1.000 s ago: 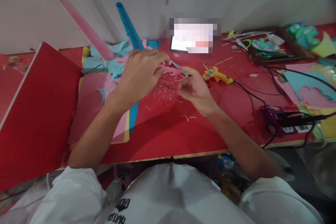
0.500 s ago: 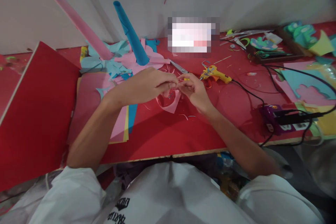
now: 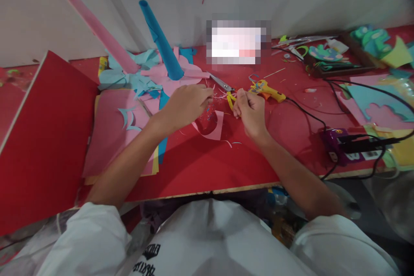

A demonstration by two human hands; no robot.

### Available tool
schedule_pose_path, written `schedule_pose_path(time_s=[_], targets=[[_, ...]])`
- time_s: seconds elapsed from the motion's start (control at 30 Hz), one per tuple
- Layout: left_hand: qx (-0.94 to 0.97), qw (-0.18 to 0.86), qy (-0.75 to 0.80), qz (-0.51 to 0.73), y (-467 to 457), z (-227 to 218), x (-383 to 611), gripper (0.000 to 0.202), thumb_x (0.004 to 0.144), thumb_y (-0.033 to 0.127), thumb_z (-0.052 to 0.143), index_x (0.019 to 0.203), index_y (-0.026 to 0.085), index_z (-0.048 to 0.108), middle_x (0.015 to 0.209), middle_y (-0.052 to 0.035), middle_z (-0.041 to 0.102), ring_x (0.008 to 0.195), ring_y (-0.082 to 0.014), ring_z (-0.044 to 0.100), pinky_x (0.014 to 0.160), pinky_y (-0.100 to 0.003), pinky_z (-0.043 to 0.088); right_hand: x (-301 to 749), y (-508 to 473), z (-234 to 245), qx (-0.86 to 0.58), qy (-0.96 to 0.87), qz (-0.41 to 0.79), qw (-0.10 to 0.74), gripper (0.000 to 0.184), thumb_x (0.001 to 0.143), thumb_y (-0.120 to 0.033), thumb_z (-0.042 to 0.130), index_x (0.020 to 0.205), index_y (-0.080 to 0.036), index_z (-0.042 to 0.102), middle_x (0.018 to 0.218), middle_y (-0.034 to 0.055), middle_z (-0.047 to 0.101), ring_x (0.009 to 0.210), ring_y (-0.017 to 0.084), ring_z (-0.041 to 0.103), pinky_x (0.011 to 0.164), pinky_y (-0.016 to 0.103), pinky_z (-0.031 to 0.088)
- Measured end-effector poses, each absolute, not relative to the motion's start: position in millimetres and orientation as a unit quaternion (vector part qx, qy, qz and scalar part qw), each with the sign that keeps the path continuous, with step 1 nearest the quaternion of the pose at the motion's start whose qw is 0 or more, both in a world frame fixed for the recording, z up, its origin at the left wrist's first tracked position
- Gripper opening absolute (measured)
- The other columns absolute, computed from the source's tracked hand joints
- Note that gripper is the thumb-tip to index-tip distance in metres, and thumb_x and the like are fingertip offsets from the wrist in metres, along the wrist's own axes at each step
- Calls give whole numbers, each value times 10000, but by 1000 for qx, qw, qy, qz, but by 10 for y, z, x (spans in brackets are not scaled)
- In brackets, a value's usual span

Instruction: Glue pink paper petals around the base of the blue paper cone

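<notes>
My left hand [image 3: 187, 102] is over the table with its fingers curled together; what they hold, if anything, is hidden. My right hand [image 3: 249, 108] is closed in a pinch, and I cannot make out anything in it. A thin pink strip [image 3: 220, 96] shows between the hands; whether either hand holds it I cannot tell. Scissors with yellow handles [image 3: 230, 101] lie beside my right hand, blades pointing away. A yellow glue gun [image 3: 271, 91] lies just behind that hand. Below and between the hands is a pink paper offcut [image 3: 216, 132] with a curved cut edge.
A blue paper cone [image 3: 161, 43] and a pink paper tube [image 3: 103, 34] stand on cut shapes at back left. Stacked paper sheets [image 3: 108, 138] lie beside a red board [image 3: 48, 138]. At right are a dark tray [image 3: 347, 69], a purple box [image 3: 333, 148] and black cables.
My hands were together at the fingertips and have moved apart, the right one to the right and the left one slightly left. The scissors' yellow handles show more now.
</notes>
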State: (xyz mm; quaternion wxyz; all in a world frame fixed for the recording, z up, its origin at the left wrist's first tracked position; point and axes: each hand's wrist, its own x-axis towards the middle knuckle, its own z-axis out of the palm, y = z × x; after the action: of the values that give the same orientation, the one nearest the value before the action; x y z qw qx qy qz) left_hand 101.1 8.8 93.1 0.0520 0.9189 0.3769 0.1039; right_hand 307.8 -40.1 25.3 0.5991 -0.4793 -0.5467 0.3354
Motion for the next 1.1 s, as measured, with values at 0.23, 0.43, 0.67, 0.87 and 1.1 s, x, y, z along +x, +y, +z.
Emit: schedule_pose_path(time_s=[0.23, 0.43, 0.67, 0.87, 1.1], targets=[[924, 52, 377, 46, 2, 502, 1258, 237, 1053, 234, 503, 1086, 135, 715, 1165, -152, 705, 1096, -304, 661, 892, -421, 466, 3083, -401, 283, -429, -551, 369, 613, 500, 1036, -600, 619, 706, -233, 546, 630, -38, 556, 546, 95, 531, 506, 264, 408], [921, 92, 375, 45, -24, 442, 1283, 189, 1004, 153, 506, 1059, 143, 687, 1169, -140, 717, 1050, -279, 664, 868, -404, 453, 3068, -426, 315, -417, -545, 394, 611, 474, 1038, -568, 635, 716, -223, 584, 654, -34, 574, 550, 84, 544, 517, 248, 423], [917, 170, 343, 109, 47, 296, 1275, 183, 925, 128, 558, 1011, 175, 713, 982, -79, 767, 911, -240, 691, 783, -369, 460, 3081, -388, 286, -427, -539, 371, 624, 433, 1024, -601, 638, 793, -236, 611, 710, -35, 615, 541, 82, 545, 484, 241, 416], [916, 222, 313, 120, 121, 426, 1190, 278, 875, 70, 515, 960, 194, 750, 1025, -73, 792, 997, -235, 698, 895, -380, 503, 3080, -389, 281, -429, -536, 345, 640, 365, 1034, -577, 637, 871, -251, 621, 804, -25, 622, 531, 77, 509, 469, 261, 382], [870, 215, 376, 237, 182, 974, 1051, 132, 930, 123, 545, 907, 205, 647, 920, -38, 731, 828, -179, 646, 780, -335, 498, 3081, -409, 284, -477, -564, 341, 582, 482, 1022, -726, 533, 959, -263, 651, 795, -9, 596, 574, 108, 454, 502, 291, 356]])
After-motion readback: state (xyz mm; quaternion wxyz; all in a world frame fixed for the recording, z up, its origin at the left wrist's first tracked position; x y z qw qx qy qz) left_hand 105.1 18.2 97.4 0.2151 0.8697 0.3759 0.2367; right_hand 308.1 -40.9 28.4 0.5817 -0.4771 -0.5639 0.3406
